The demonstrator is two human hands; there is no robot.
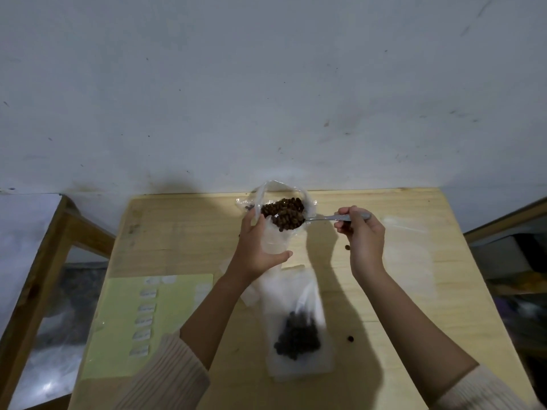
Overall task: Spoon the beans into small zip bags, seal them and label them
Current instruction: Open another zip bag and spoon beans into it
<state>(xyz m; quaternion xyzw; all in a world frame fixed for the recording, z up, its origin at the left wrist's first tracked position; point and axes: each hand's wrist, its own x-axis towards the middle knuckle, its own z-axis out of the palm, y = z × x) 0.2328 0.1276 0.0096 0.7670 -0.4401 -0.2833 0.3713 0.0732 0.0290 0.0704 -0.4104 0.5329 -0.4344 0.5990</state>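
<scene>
The fingers (252,223) of the left hand (260,247) are curled round a small zip bag (273,242); I judge they hold it upright, mouth open, so that nothing spills. The right hand (363,235) pinches the handle of the spoon (325,218), whose bowl, heaped with brown beans (288,221), is just above the bag's mouth, in front of the big supply bag (260,193) at the far edge of the table (177,232). The held bag is clear and I see no beans inside it. Nearer to me a filled bag (297,335) lies flat. A label sheet (118,335) waits at the left, empty bags (408,255) at the right, and a stray bean (350,338) lies loose beside the filled one.
</scene>
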